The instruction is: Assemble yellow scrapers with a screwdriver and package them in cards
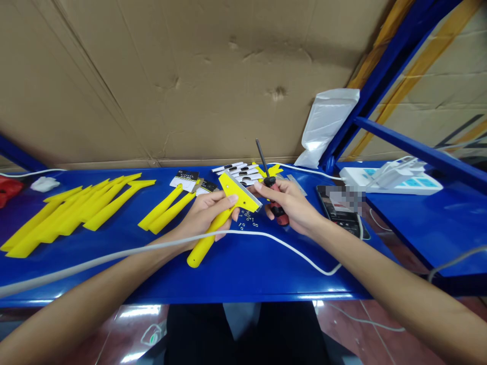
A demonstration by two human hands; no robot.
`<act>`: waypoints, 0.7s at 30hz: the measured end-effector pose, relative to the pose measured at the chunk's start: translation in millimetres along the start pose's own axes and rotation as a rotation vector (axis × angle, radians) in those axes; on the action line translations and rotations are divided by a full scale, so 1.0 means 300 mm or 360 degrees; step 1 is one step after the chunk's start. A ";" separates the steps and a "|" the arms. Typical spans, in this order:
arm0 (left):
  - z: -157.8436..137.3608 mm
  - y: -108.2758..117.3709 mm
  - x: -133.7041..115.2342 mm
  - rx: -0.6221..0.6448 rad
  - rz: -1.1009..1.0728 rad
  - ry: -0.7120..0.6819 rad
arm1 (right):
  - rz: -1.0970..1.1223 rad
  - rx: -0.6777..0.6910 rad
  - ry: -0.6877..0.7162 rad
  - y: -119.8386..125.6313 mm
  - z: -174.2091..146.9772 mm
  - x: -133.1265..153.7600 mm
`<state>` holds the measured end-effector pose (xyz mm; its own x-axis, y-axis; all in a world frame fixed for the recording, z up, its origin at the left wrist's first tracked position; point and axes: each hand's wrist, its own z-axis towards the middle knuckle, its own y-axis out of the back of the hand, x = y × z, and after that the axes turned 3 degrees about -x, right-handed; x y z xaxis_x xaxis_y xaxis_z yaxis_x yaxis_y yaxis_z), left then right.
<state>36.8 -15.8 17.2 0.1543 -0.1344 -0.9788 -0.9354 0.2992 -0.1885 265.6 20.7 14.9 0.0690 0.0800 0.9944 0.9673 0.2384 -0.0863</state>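
Note:
A yellow scraper (207, 242) with a metal strip along its head is gripped in my left hand (213, 208), its handle slanting down toward me. My right hand (292, 203) is wrapped round a screwdriver (280, 218) with a red and black handle, the shaft pointing up and away from the scraper. The right fingertips are close to the metal edge of the scraper head; whether they touch it I cannot tell. Several small screws and nuts (247, 218) lie loose on the blue table (243, 279) just below the scraper head.
Several yellow scraper handles (72, 218) lie at the left, with two more yellow handles (167, 210) nearer the middle. Black-and-white cards (185, 178) and white packets (243, 172) sit behind. A phone (338, 208), a power strip (391, 180) and a white cable (262, 233) are around my arms.

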 end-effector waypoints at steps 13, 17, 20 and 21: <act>0.015 0.010 -0.006 -0.0186 -0.0077 -0.0235 | -0.0943 0.0414 0.0249 0.086 0.062 -0.024; 0.023 0.010 0.009 -0.0120 -0.0137 -0.0204 | -0.1010 0.0562 0.0227 0.104 0.063 -0.020; 0.028 0.012 0.019 -0.0079 -0.0193 -0.0160 | -0.1068 0.0606 0.0260 0.106 0.064 -0.024; 0.029 0.012 0.022 -0.0075 -0.0203 -0.0141 | -0.1094 0.0599 0.0279 0.105 0.065 -0.027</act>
<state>37.1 -7.4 9.5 0.2983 -0.0839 -0.9508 -0.9200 0.2399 -0.3099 290.9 46.5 3.1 -0.4448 -0.3493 0.8247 0.6620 0.4919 0.5655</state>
